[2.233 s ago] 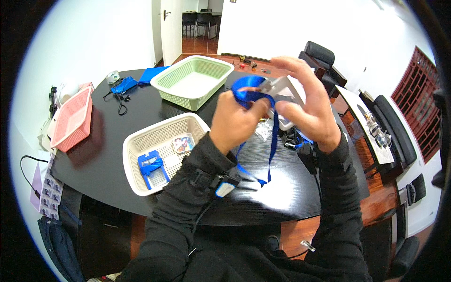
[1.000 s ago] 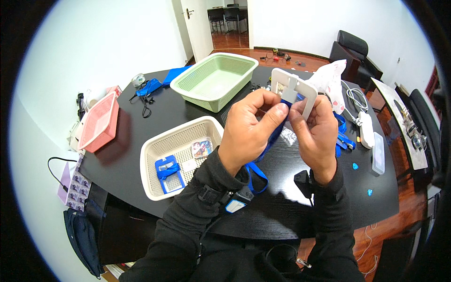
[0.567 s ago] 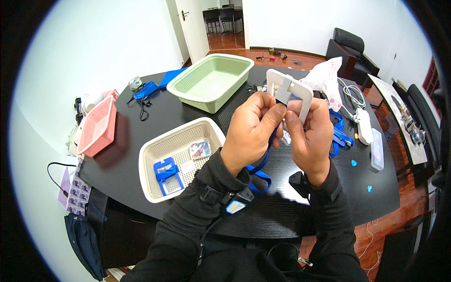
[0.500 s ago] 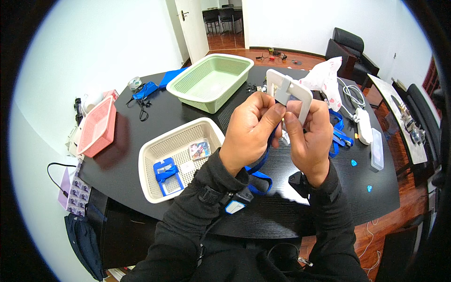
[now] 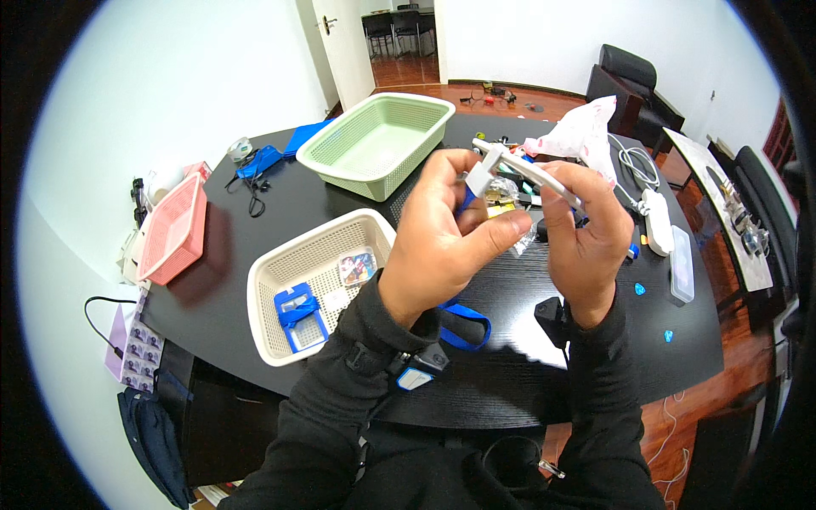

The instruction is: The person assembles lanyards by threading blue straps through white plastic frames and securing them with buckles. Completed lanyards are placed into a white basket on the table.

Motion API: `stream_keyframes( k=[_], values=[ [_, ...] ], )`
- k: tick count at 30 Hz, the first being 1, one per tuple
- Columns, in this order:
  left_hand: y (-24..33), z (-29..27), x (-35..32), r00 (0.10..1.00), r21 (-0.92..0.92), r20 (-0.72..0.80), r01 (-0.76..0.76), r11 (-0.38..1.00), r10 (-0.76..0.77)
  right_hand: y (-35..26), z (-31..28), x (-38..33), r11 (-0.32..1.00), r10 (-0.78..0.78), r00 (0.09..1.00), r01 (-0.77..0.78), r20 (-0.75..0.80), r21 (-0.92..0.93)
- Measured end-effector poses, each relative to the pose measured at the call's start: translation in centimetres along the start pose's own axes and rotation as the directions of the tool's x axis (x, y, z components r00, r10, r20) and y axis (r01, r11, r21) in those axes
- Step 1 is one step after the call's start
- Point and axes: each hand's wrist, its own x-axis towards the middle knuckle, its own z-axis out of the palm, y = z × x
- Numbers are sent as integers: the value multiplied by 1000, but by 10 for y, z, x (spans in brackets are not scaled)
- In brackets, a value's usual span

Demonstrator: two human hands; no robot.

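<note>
Both hands up in front of the chest, above the black table [image 5: 527, 357]. Left hand [image 5: 446, 246] pinching the small end tab of a white badge holder [image 5: 518, 170] between thumb and fingers, right hand [image 5: 586, 234] clamped on its far edge. Blue lanyard [image 5: 463, 327] dropping from the holder behind the left wrist, loop resting on the table.

Tip for this bit, just my take: keep the right hand as the anchor, work only the left thumb at the tab, and don't twist the thin plastic.

Count, near to far: one cream basket [image 5: 280, 280] holding one blue-strapped holder [image 5: 297, 310] and one small card; one pink basket [image 5: 174, 229] off left; one green basket [image 5: 374, 144] further back; one white plastic bag [image 5: 582, 132] behind the hands.
</note>
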Motion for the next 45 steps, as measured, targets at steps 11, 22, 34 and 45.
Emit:
stream_keyframes(
  k=[11,22,34,45],
  values=[
    [18,-25,-1,979,340,78,-204,918,188,-4,-33,10,951,184,928,-252,325,180],
    [-1,-12,1,984,-17,172,-39,999,41,-4,-8,-4,539,271,832,-548,484,640],
    [-23,-13,9,946,267,85,-323,908,312,-15,10,-9,311,473,786,-572,399,759],
    [-21,-13,12,974,224,-36,-210,952,223,-12,3,-5,407,433,792,-598,431,690]
  ],
)
